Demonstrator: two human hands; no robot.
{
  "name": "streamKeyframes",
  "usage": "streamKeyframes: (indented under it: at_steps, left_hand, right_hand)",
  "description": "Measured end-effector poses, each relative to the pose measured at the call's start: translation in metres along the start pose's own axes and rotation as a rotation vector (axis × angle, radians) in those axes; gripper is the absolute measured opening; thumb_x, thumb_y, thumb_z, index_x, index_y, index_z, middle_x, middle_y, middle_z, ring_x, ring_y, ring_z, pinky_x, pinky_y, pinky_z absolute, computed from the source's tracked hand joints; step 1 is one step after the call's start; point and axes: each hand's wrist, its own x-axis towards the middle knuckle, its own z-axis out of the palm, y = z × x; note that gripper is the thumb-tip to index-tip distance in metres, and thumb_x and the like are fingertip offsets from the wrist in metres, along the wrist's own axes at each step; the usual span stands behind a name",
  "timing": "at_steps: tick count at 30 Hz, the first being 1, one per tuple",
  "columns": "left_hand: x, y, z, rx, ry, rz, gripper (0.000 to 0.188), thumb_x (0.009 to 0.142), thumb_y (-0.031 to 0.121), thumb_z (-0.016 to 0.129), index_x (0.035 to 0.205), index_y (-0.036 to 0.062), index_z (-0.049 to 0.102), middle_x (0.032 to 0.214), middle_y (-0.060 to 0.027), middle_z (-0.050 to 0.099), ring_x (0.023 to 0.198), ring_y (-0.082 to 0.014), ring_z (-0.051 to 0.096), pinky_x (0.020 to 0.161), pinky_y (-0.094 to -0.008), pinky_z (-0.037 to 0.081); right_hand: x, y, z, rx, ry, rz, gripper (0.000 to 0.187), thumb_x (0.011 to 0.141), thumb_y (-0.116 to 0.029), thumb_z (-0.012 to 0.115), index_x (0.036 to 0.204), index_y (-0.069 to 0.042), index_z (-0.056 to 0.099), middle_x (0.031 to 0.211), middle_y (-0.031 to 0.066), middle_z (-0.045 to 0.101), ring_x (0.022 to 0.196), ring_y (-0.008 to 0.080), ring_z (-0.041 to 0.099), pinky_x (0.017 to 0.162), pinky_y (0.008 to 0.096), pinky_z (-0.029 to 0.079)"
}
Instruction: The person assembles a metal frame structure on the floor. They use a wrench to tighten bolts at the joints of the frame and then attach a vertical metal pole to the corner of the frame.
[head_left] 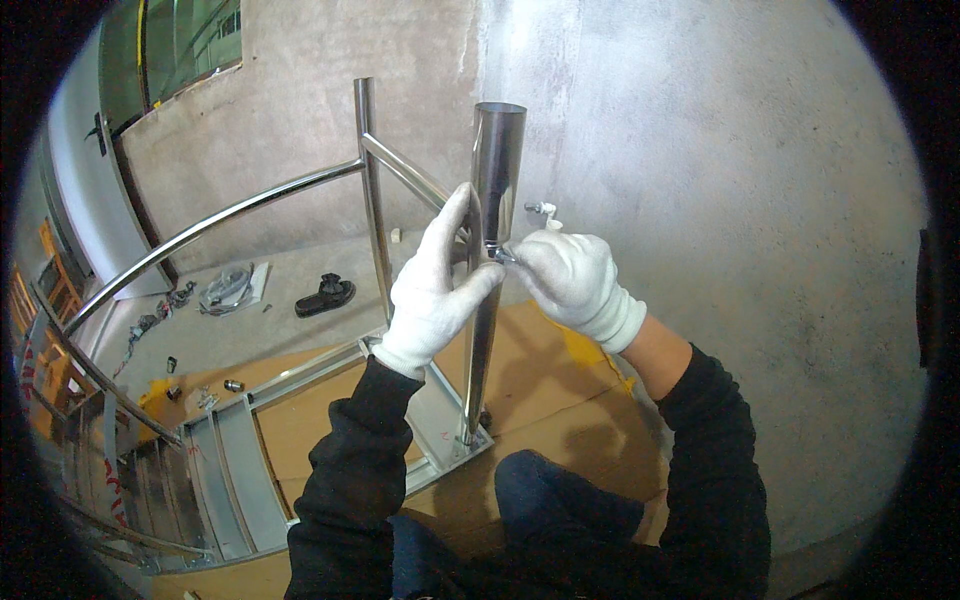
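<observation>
A shiny round metal post (484, 350) stands upright before me, with a wider tube (498, 150) forming its top. My left hand (430, 290), in a white glove, holds the post from the left, thumb across its front and fingers stretched along its side. At the joint below the wider tube, my gloved right hand (570, 280) pinches a small bolt-like metal piece (503, 256) against the post. Another small metal fitting (535, 208) sticks out above the right hand's fingers; its exact kind is unclear.
The post rises from a grey metal frame (225, 480) on brown cardboard (540, 350). Curved rails (220, 210) and a second post (372, 220) stand to the left. A black sandal (325, 296), bagged parts (226, 288) and loose fittings (234, 385) lie on the floor. A concrete wall (720, 180) borders the right.
</observation>
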Motion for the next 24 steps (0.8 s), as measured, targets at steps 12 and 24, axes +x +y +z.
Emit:
streamKeyframes:
  at_steps: [12,24]
  left_hand:
    - [-0.002,-0.004,-0.002,0.083,0.059,0.112,0.075,0.079,0.009,0.068,0.145,0.0106,0.032,0.131,-0.0152,0.052,0.107,-0.0199,0.06,0.09,-0.0314,0.05]
    - [-0.005,-0.008,-0.004,-0.21,-0.017,0.01,0.064,0.087,0.004,0.058,0.145,0.0102,0.033,0.134,-0.0158,0.05,0.107,-0.021,0.06,0.092,-0.0322,0.048]
  right_hand:
    - [0.019,-0.003,-0.018,-0.183,-0.234,-0.22,0.01,0.075,-0.018,0.06,0.076,-0.01,0.053,0.06,0.0028,0.046,0.05,0.0177,0.056,0.043,0.0325,0.046]
    - [0.005,-0.059,0.028,0.643,0.328,0.776,0.011,0.089,-0.009,0.059,0.087,0.001,0.055,0.068,0.0089,0.061,0.053,0.0177,0.06,0.048,0.0304,0.047]
